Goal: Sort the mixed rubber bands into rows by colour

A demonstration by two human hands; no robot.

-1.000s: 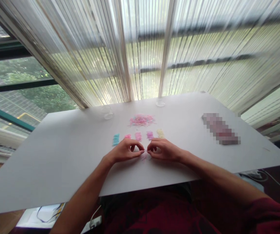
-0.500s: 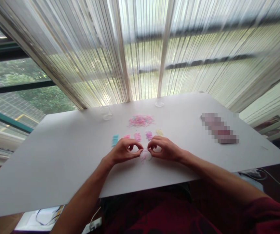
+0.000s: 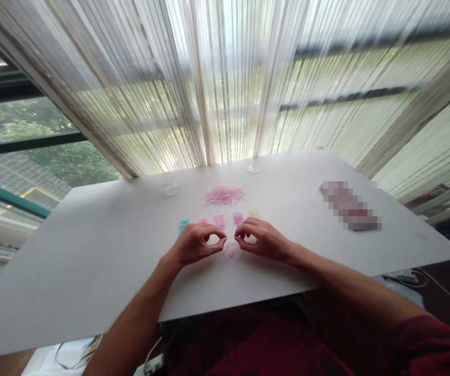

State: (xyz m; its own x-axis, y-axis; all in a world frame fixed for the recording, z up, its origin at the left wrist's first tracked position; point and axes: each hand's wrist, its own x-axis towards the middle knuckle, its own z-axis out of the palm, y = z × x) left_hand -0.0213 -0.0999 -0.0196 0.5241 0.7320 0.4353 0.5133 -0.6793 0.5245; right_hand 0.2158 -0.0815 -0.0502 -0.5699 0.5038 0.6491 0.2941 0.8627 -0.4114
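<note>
White table (image 3: 91,261): near edge passes under both forearms, far edge meets the curtain (image 3: 228,130). I get wide tabletop left of the left hand (image 3: 195,244); right of the right hand (image 3: 264,241), a pixelated object (image 3: 352,206) sits farther back. Hands face each other, narrow gap, thumb and forefinger tips brought together on each. I can't tell whether either one pinches a strand or has let go. Small cluster of pink strands (image 3: 230,253) lies on the near side, just below and between the fingertips. Row of coloured bundles (image 3: 238,219) just beyond, bigger mixed pile (image 3: 226,195) behind.
</note>
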